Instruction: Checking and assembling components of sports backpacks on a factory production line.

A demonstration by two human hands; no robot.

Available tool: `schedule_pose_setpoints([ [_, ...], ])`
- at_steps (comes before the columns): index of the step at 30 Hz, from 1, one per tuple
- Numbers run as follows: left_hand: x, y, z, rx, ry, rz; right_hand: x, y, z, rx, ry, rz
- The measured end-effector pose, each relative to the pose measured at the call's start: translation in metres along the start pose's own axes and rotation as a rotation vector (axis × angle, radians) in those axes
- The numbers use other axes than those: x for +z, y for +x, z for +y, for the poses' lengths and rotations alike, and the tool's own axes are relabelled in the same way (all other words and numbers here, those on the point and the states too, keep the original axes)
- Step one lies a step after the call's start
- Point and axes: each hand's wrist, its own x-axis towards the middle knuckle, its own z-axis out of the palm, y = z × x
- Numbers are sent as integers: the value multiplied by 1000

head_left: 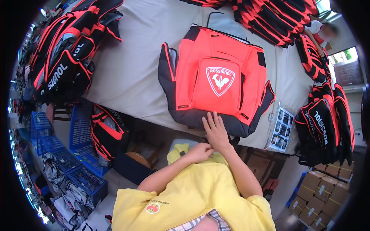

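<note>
A red and black backpack [216,77] lies flat on the beige table [131,73], front pocket up with a white shield emblem. My right hand [216,131] rests flat, fingers spread, on the bag's black bottom edge at the table's near side. My left hand [199,151] is curled just below it against my yellow shirt, under the table edge; I cannot see anything in it.
Stacks of similar red and black bags lie at the far left [65,50], the far right [325,123] and the back [277,17]. A clear sleeve of printed cards [281,129] hangs off the table. Blue crates [77,154] stand left; cardboard boxes [320,188] right. Another person [322,30] stands at the back.
</note>
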Motion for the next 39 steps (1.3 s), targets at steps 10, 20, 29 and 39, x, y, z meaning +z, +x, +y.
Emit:
schedule_pose_setpoints([
  [10,-101,-1,9,16,-30,894,-49,-79,89,612,267,296],
  [20,-99,11,46,665,608,987,-50,-51,123,816,285,-8],
  [29,-65,41,2,687,845,687,-69,57,137,817,916,374],
  [39,-55,50,-59,640,910,482,4,-96,38,516,538,237],
])
